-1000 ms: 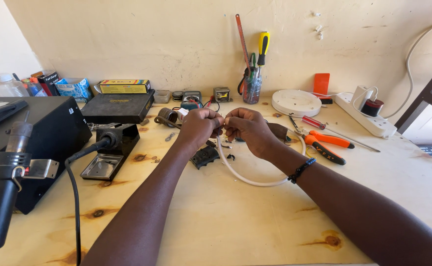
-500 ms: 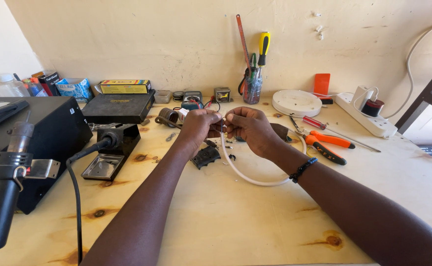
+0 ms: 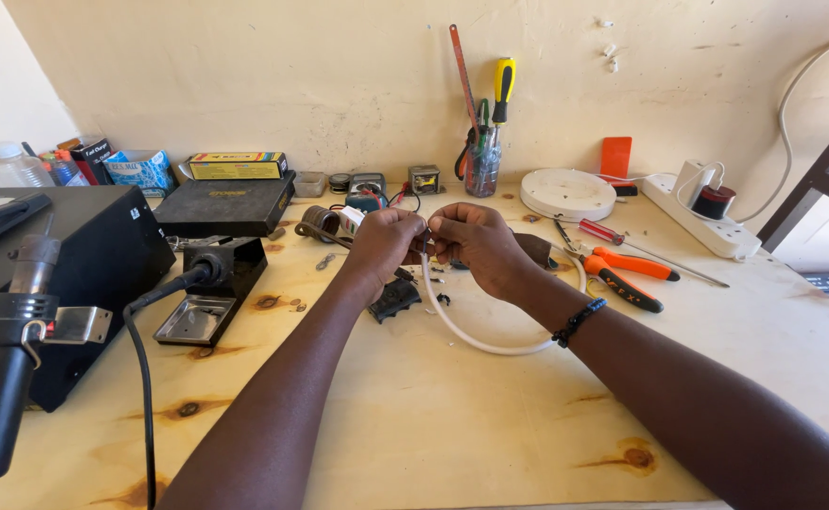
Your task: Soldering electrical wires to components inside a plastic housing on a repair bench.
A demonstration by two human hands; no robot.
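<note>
We are at a small electronics repair workshop — a plywood bench with a soldering station at left, a jar of screwdrivers far by the wall, and orange-handled pliers at right.

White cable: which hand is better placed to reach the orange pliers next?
Probably the right hand. The orange pliers lie on the table just beyond its wrist, while the left hand would have to cross over. Both hands pinch the white cable end.

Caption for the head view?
Both hands, left hand and right hand, pinch a white cable end above the workbench.
</note>
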